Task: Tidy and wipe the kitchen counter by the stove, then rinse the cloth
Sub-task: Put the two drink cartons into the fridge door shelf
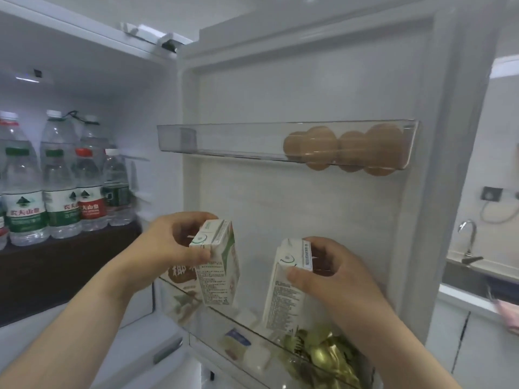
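Only the tidying looks under way: the left hand point(174, 242) grips one drink carton point(222, 279) and the right hand point(331, 270) grips a second carton point(283, 290) just above the fridge door's lower shelf point(247, 327), with the stove counter out of sight and wiping and rinsing seemingly undone.

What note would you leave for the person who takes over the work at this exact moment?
Left hand grips one white carton by its top; right hand grips a second carton.
Both are at the lower door shelf of the open fridge, not yet released.
Done: cartons brought to the fridge.
Left: place them, shut the fridge, wipe the counter, rinse the cloth at the tap.
Cloth and stove counter: cannot tell from here.
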Tool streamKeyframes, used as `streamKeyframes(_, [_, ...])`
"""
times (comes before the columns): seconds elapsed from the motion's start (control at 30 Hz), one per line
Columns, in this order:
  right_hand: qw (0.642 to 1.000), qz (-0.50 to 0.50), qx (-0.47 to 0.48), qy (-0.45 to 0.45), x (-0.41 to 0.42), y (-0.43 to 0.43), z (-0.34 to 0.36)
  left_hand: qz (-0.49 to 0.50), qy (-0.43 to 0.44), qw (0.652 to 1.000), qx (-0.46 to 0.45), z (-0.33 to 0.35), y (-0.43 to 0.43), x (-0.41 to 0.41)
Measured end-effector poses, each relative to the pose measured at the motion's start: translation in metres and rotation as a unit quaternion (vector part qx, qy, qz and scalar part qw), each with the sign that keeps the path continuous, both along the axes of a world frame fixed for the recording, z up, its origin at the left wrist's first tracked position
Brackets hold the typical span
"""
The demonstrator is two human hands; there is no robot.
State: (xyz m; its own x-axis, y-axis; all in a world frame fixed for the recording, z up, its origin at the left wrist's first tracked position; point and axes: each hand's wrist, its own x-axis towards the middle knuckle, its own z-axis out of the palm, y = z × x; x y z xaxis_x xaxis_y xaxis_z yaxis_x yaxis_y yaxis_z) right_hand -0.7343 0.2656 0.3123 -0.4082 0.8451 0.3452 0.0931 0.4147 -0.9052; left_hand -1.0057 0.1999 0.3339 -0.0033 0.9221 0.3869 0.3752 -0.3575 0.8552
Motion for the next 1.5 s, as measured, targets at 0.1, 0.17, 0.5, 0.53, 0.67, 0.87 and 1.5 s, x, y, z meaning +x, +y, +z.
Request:
streamKeyframes(0.1, [0.999, -0.047, -0.004, 0.015, -0.023, 0.010, -0.002, -0.034, 0.008, 0.999, -0.002, 0.001, 0.028, -0.030])
streamKeyframes(0.17, [0.996, -0.081, -0.007, 0.022, -0.038, 0.014, -0.004, -0.062, 0.025, 0.998, -0.007, 0.001, 0.046, -0.048])
streamKeyframes(0.5, [0.979, -0.184, -0.048, -0.078, -0.100, 0.017, -0.010, -0.129, 0.142, 0.981, -0.031, -0.015, 0.105, -0.093])
streamKeyframes(0.53, [0.977, -0.190, -0.053, -0.085, -0.105, 0.017, -0.011, -0.138, 0.155, 0.978, -0.034, -0.015, 0.107, -0.094])
streamKeyframes(0.67, [0.974, -0.189, -0.074, -0.102, -0.117, 0.013, -0.015, -0.153, 0.214, 0.963, -0.059, -0.017, 0.113, -0.093])
streamKeyframes(0.87, [0.971, -0.166, -0.095, -0.145, -0.128, 0.024, -0.019, -0.159, 0.288, 0.942, -0.071, -0.014, 0.119, -0.091])
streamKeyframes(1.5, [0.965, -0.135, -0.088, -0.209, -0.137, 0.039, -0.029, -0.208, 0.404, 0.884, -0.108, -0.012, 0.137, -0.089])
